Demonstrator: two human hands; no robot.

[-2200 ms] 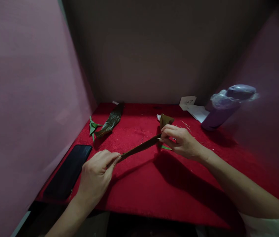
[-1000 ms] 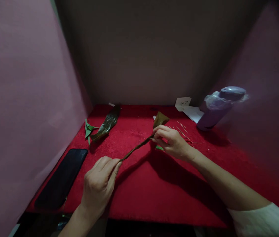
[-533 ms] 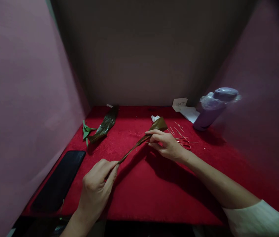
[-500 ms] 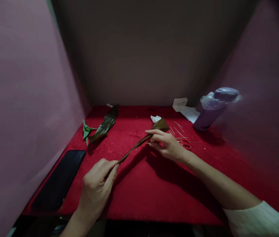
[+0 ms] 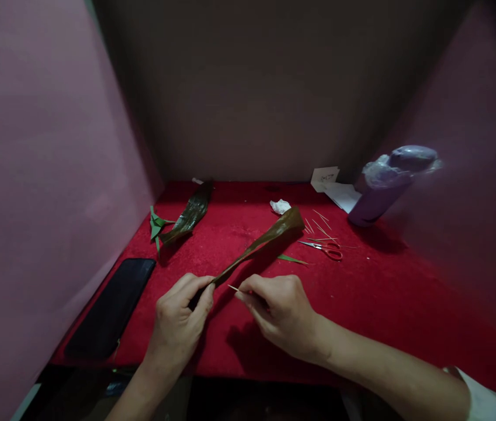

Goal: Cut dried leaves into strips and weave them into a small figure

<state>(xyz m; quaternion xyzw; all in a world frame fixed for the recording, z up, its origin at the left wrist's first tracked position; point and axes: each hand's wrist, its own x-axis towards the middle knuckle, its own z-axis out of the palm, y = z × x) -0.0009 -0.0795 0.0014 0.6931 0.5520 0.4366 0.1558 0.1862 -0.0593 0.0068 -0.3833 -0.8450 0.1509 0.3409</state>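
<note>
My left hand [image 5: 183,318] is closed on the narrow end of a long dark green leaf [image 5: 269,237], pinched between thumb and forefinger. The leaf slants up and away to the right, folded narrow near my fingers and wider at its far end. My right hand [image 5: 285,313] pinches a toothpick [image 5: 232,287], whose pale tip points left toward my left hand, apart from the leaf. Red-handled scissors [image 5: 329,251] lie on the red cloth beyond my right hand, with a thin green leaf strip [image 5: 292,259] close by.
Several toothpicks [image 5: 324,232] lie loose near the scissors. A crumpled white tissue [image 5: 280,206], white cards [image 5: 325,178] and a leaning purple container [image 5: 379,196] are at the back. On the left are another dark leaf [image 5: 193,209], a folded green leaf piece [image 5: 156,223] and a black phone [image 5: 111,310].
My right hand has let go of the leaf and come down toward me, carrying the toothpick. The leaf's far part has spread wider. My left hand keeps its pinch.
</note>
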